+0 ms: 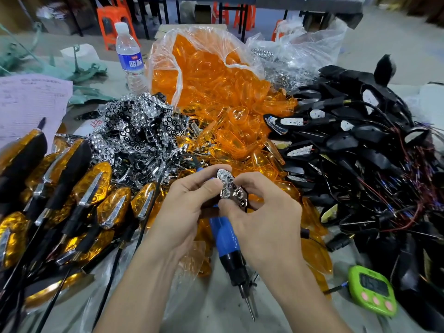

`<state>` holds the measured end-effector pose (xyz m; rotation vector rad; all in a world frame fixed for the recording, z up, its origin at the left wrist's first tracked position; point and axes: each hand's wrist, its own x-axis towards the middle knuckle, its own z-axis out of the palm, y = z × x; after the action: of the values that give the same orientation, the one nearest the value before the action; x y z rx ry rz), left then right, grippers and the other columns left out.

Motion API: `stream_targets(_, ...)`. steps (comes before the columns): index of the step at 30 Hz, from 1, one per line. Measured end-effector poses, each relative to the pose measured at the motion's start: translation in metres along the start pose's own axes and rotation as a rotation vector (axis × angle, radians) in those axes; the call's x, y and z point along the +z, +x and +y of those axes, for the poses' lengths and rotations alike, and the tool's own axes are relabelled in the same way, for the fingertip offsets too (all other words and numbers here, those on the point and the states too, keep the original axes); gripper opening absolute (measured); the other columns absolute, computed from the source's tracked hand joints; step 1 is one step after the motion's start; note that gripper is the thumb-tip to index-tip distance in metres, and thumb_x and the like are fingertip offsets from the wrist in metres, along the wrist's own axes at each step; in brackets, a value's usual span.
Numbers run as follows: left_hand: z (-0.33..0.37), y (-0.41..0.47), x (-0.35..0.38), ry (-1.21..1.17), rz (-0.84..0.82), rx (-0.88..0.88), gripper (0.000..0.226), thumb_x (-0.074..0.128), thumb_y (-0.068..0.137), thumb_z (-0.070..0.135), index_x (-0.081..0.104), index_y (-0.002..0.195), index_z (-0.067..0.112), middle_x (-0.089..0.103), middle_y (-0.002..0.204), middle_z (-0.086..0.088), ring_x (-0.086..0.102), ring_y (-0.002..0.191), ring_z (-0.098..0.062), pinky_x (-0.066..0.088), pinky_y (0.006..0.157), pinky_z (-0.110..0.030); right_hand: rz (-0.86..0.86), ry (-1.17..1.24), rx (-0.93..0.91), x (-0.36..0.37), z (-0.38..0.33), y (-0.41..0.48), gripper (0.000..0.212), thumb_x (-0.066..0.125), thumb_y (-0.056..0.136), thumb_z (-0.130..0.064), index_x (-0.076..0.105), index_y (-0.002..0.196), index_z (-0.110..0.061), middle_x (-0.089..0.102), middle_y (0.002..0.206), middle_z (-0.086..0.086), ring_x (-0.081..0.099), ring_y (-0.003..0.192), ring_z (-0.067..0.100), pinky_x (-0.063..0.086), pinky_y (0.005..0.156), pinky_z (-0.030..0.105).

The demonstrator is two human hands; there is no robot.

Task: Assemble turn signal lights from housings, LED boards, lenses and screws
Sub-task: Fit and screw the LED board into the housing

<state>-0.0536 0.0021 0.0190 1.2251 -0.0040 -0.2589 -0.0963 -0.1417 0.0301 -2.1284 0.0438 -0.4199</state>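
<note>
At the middle of the table my left hand (pixel 185 200) and my right hand (pixel 262 207) together hold a chrome reflector (pixel 231 191) with round cups. Both pinch it by the fingertips, over a dark part mostly hidden beneath it. A blue electric screwdriver (pixel 225 239) lies under my hands, its bit pointing toward me. Loose orange lenses (pixel 225 92) spill from a clear bag behind. More chrome reflectors (pixel 137 126) are heaped to the left of them. Black housings with wires (pixel 360 150) are piled on the right. Finished amber lights (pixel 96 188) lie in a row on the left.
A water bottle (pixel 129 56) stands at the back left beside a paper sheet (pixel 31 102). A green timer (pixel 372 292) sits at the near right. A second clear bag (pixel 300 49) holds more silver parts. Orange stools (pixel 113 22) stand behind the table.
</note>
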Motion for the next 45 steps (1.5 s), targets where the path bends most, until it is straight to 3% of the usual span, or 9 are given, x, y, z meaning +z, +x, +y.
stream_targets(5,0.001,0.000,-0.001,0.052,-0.007,0.074,0.035,0.067,0.092,-0.001,0.081,0.108,0.027,0.074,0.090,-0.008,0.069,0.084,-0.022,0.060,0.071,-0.035,-0.015,0.075,0.010,0.004,0.001,-0.001,0.032,0.084,0.084,-0.038,0.070,0.112,-0.049,0.071,0.099,-0.032,0.066,0.097,-0.011,0.052,0.079,0.005)
stream_targets(9,0.010,0.000,-0.008,0.000,-0.044,0.058,0.031,0.066,0.083,0.011,0.082,0.105,0.025,0.077,0.101,-0.013,0.072,0.084,-0.022,0.064,0.068,-0.037,-0.081,0.302,0.136,-0.009,0.013,0.011,0.045,0.086,0.084,-0.030,0.070,0.122,-0.048,0.074,0.106,-0.028,0.069,0.100,-0.010,0.053,0.076,0.006)
stream_targets(14,0.008,-0.001,-0.002,0.261,-0.027,0.127,0.043,0.064,0.098,-0.001,0.079,0.116,0.036,0.080,0.102,-0.004,0.075,0.090,-0.016,0.065,0.073,-0.036,-0.189,0.376,0.221,-0.003,0.016,0.013,0.037,0.076,0.094,-0.018,0.072,0.128,-0.034,0.078,0.111,-0.018,0.073,0.104,0.003,0.063,0.089,0.035)
stream_targets(19,0.003,-0.005,0.003,0.532,-0.059,0.178,0.067,0.071,0.087,0.027,0.052,0.145,0.055,0.074,0.121,0.018,0.068,0.116,-0.003,0.052,0.101,-0.031,-0.079,0.493,0.267,-0.002,0.017,0.012,0.032,0.077,0.092,-0.007,0.080,0.111,-0.032,0.080,0.103,-0.015,0.076,0.100,0.008,0.063,0.086,0.036)
stream_targets(29,-0.014,-0.007,0.026,0.256,-0.002,0.129,0.031,0.061,0.095,0.037,0.070,0.123,0.045,0.076,0.118,0.009,0.071,0.114,-0.011,0.054,0.100,-0.037,0.026,0.811,0.387,0.001,0.006,0.010,0.028,0.078,0.086,0.004,0.083,0.101,-0.019,0.082,0.092,0.002,0.078,0.081,0.013,0.056,0.060,0.017)
stream_targets(33,-0.012,-0.002,0.030,0.244,0.110,0.173,0.024,0.061,0.091,0.030,0.078,0.105,0.040,0.078,0.103,0.008,0.073,0.098,-0.007,0.057,0.083,-0.026,-0.022,0.764,0.316,0.002,0.006,0.010,0.032,0.077,0.088,-0.001,0.081,0.103,-0.029,0.081,0.099,-0.006,0.077,0.094,0.009,0.058,0.072,0.016)
stream_targets(38,-0.006,0.004,0.023,0.156,0.251,0.168,0.026,0.058,0.103,0.015,0.078,0.093,0.029,0.078,0.088,-0.001,0.074,0.081,-0.018,0.062,0.077,-0.039,-0.024,0.397,0.261,-0.007,0.019,0.006,0.032,0.076,0.089,-0.019,0.077,0.107,-0.045,0.076,0.107,-0.025,0.071,0.104,-0.003,0.059,0.085,0.020)
stream_targets(42,0.005,0.012,0.016,-0.004,0.326,0.130,0.020,0.053,0.107,0.007,0.071,0.098,0.009,0.075,0.077,-0.006,0.073,0.067,-0.020,0.064,0.064,-0.035,-0.322,0.458,0.459,-0.006,0.025,-0.005,0.036,0.072,0.081,-0.036,0.073,0.116,-0.029,0.080,0.090,-0.004,0.077,0.082,0.014,0.062,0.075,0.033)
stream_targets(45,0.011,0.015,0.013,-0.057,0.341,0.129,0.021,0.051,0.108,0.006,0.069,0.098,0.010,0.075,0.075,-0.005,0.073,0.067,-0.018,0.063,0.065,-0.034,-0.459,0.541,0.527,0.002,0.025,-0.015,0.025,0.073,0.079,-0.030,0.074,0.101,-0.019,0.078,0.080,0.009,0.073,0.065,0.022,0.061,0.062,0.033)
